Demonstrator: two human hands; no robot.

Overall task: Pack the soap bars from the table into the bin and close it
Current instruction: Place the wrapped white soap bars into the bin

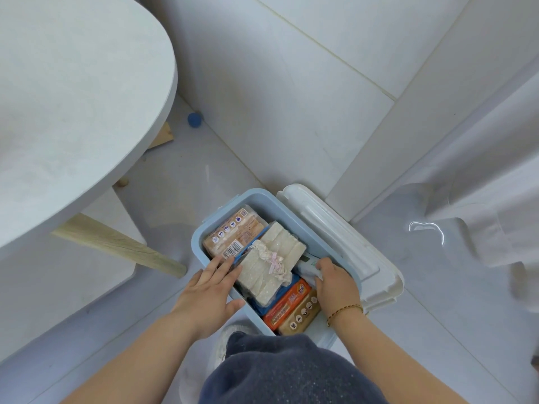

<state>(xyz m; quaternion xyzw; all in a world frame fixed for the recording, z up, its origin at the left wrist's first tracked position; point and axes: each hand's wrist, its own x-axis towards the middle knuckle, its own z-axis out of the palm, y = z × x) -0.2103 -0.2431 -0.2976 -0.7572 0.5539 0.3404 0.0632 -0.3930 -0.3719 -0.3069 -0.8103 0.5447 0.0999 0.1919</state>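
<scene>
Both hands in the bin (200, 228), which stands on the tiled floor (291, 97) just beyond my knee (277, 371).

Left hand (208, 290): fingers straight and together, reaching over the bin's left rim. Fingertips lie flat against the left side of the cream pack (262, 275), the one with lace and a small pink bow on top. Thumb spread out near the rim. Nothing is gripped; the hand only presses.

Right hand (335, 279): fingers curled down round a white bar (305, 265) with green print, held against the bin's right wall. Most of the bar is hidden under the hand. Beaded bracelet (345, 310) on this wrist.

Bin contents, soap bars in wrappers:
- tan pack (230, 233) with a barcode, far left corner
- second cream block (284, 240) beside it, partly under the bowed pack
- orange pack (288, 304) near side, a brown pack (302, 317) touching it on the right
- blue wrapper (267, 306) showing beneath the cream pack

White lid (344, 237) is off and lies just beside the bin's right wall.

Round white table (73, 112) at left, wooden leg (116, 243) under it. Blue ball (194, 119) on the floor, well apart from the bin.
</scene>
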